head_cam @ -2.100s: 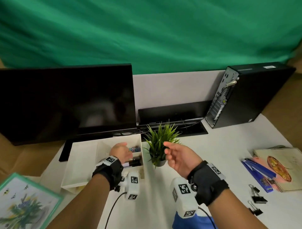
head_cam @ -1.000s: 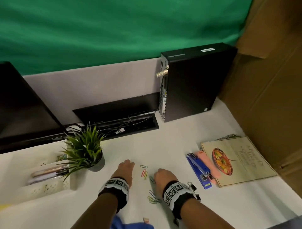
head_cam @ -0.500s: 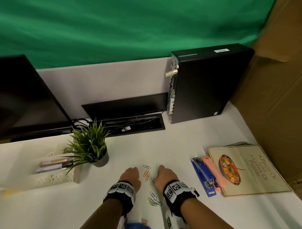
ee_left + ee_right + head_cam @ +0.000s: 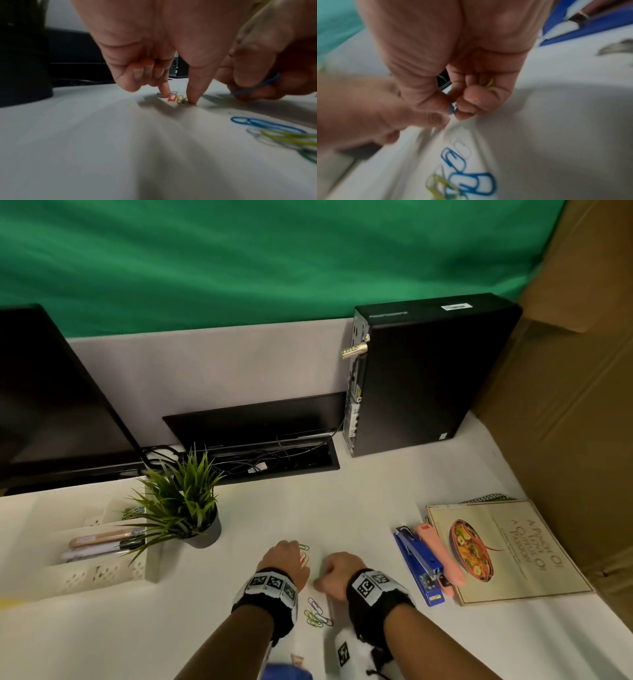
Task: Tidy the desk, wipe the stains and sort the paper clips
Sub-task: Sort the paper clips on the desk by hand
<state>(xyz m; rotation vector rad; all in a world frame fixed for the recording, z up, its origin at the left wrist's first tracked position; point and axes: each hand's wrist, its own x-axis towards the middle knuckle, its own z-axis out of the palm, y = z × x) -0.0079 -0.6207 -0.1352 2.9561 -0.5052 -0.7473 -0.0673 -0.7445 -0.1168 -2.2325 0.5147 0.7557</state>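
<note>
Coloured paper clips lie loose on the white desk (image 4: 359, 508). My left hand (image 4: 179, 98) has its index finger and thumb down on the desk, pinching a red clip (image 4: 172, 98) and a yellow clip (image 4: 180, 99) between them; its other fingers are curled. My right hand (image 4: 453, 111) pinches a blue clip (image 4: 451, 109) between thumb and fingertip, and a yellow clip (image 4: 489, 83) sits in its curled palm. In the head view both hands (image 4: 287, 563) (image 4: 337, 575) are side by side, with a small heap of clips (image 4: 317, 614) between the wrists.
A white organizer tray (image 4: 102, 573) with pens stands at left beside a potted plant (image 4: 186, 508). To the right lie a blue stapler (image 4: 419, 566), a pink tool (image 4: 440, 554) and a cookbook (image 4: 507, 549). A monitor (image 4: 51, 405), a computer tower (image 4: 421, 371) and a cable tray (image 4: 270, 462) stand at the back.
Both hands came from the organizer tray down to the loose clips. In the last half second the right hand drew back slightly and curled on a blue clip; the left stayed at the red and yellow clips.
</note>
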